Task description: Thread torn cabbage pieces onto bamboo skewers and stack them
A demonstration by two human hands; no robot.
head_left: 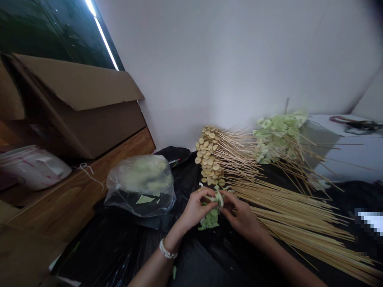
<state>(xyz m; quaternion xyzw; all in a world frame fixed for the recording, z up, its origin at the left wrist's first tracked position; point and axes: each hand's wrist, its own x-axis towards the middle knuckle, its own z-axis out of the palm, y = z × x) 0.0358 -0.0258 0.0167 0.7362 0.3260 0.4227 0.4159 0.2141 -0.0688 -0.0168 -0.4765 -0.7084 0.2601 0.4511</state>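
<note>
My left hand [199,205], with a beaded bracelet [168,250] on its wrist, pinches a piece of pale green cabbage leaf [220,198]. Fingers of my right hand [239,213] close on the same piece from the other side. More cabbage [210,220] lies just below the fingers on black plastic sheeting. Behind the hands is a stack of skewers threaded with round yellowish slices [208,153]. Long bare bamboo skewers [302,223] spread out to the right of my right hand. Whether a skewer is between my fingers cannot be made out.
A clear plastic bag [140,179] holding cabbage stands at left. Skewers with cabbage leaves [279,131] are piled at the back right. An open cardboard box [98,123] and a white container [34,167] sit on a wooden surface [131,149] at far left. A white wall [239,59] rises behind.
</note>
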